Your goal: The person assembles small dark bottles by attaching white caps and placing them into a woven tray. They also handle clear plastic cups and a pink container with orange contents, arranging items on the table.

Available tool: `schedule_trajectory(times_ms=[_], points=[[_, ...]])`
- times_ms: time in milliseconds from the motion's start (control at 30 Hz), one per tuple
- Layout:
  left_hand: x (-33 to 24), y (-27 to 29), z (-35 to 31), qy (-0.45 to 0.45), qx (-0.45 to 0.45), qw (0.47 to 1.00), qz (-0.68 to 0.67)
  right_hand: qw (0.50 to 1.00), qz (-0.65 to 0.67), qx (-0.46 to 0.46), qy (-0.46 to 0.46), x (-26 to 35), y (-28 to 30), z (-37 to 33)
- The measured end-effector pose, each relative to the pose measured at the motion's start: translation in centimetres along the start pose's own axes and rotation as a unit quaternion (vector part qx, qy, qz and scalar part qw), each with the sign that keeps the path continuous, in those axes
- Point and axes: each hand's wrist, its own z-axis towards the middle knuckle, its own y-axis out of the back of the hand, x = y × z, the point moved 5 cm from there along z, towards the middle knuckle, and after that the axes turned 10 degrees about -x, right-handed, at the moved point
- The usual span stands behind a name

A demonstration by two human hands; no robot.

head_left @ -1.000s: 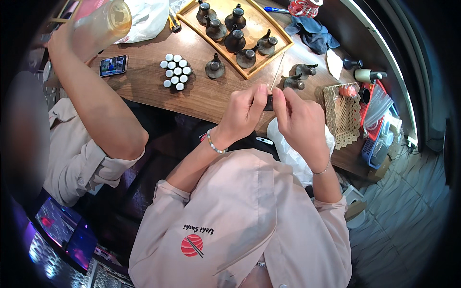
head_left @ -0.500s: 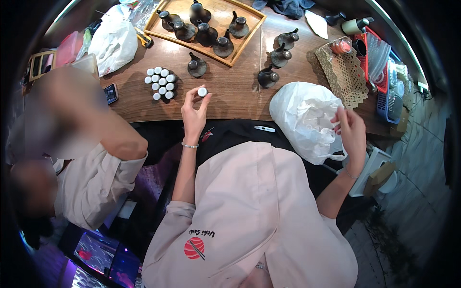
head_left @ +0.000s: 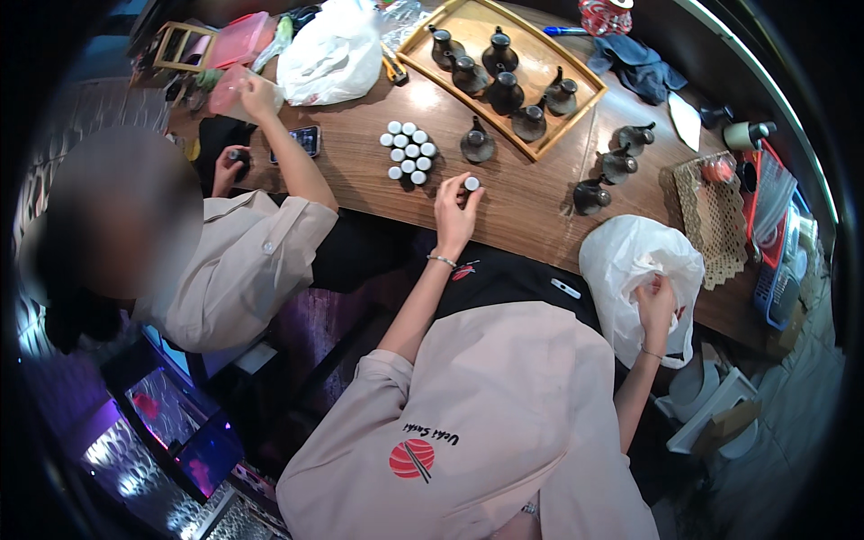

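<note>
My left hand [head_left: 456,214] rests at the table's near edge, its fingers closed round a small bottle [head_left: 472,184] with a white cap. Just beyond it stands a tight cluster of similar white-capped bottles [head_left: 408,151]. My right hand [head_left: 657,309] is in the mouth of a white plastic bag [head_left: 621,261] at the near right edge. Its fingers are drawn together and partly hidden by the bag, so what they hold, if anything, cannot be made out. A dark, long-necked soy sauce pourer [head_left: 477,144] stands just past my left hand.
A wooden tray [head_left: 540,151] holds several dark pourers, with three more [head_left: 619,166] right of it. A perforated basket [head_left: 711,220] and coloured baskets [head_left: 776,270] line the right. At left a co-worker's hand [head_left: 236,167] holds a dark bottle near a phone [head_left: 297,144] and another white bag [head_left: 331,56].
The view has swung left, shifting the scene rightward. My right hand has gone from beside the bag into its mouth. My left hand still holds the bottle.
</note>
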Motion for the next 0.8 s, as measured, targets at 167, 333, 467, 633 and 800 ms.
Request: schedule_trajectory(times_ms=[167,333,467,633,800], points=[[0.4,0.3,-0.5,0.039,0.027,0.999,-0.002,0.998,0.063,-0.028,0.003,-0.6,0.0,0.0],[0.3,1.4,-0.8,0.049,0.026,0.998,0.002,0.989,0.133,-0.014,-0.063,-2.4,-0.3,0.3],[0.2,1.9,-1.0,0.062,0.024,0.998,0.012,0.982,0.177,-0.041,-0.048,-2.8,-0.2,0.5],[-0.8,2.5,-1.0,0.046,0.013,0.999,-0.005,0.978,0.198,-0.035,-0.063,-2.5,0.7,0.3],[-1.4,2.0,-1.1,0.045,0.058,0.997,0.018,0.969,0.234,-0.069,-0.048,-1.9,2.9,-0.8]])
